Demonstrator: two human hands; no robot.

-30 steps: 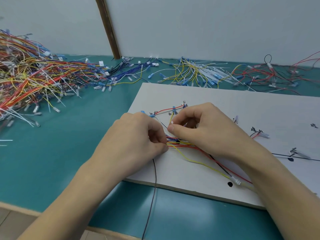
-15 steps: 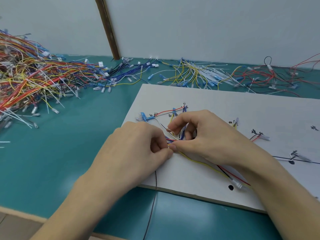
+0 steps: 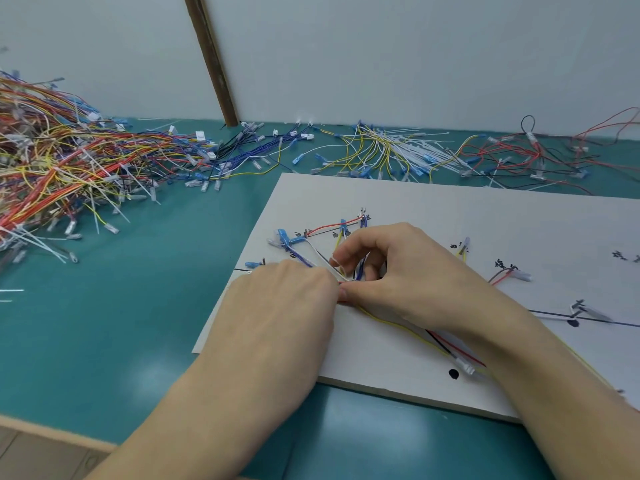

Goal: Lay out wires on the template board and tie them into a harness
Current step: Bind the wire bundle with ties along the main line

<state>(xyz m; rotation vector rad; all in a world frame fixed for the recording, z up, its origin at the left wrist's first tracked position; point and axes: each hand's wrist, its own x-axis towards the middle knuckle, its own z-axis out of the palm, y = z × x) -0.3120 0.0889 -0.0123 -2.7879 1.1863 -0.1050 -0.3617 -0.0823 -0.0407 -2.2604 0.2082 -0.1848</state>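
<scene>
A white template board (image 3: 433,209) with black marks lies on the teal table. Coloured wires (image 3: 398,325) are laid across it, fanning out to blue connectors (image 3: 285,237) at its upper left and running down right to a white connector (image 3: 464,363). My left hand (image 3: 287,306) and my right hand (image 3: 405,282) meet over the middle of the wire bundle. Both pinch the bundle where the wires come together, fingertips touching. What lies between the fingers is hidden.
A big heap of mixed coloured wires (image 3: 59,164) fills the table's left. Blue wires (image 3: 256,150), yellow and white wires with cable ties (image 3: 388,150), and red and black wires (image 3: 533,157) lie behind the board. A wooden strip (image 3: 211,60) leans on the wall.
Both hands have slid down and left along the bundle together, uncovering the blue connectors and the white wire at the board's upper left. The thin black strand hanging below the left hand is gone from view.
</scene>
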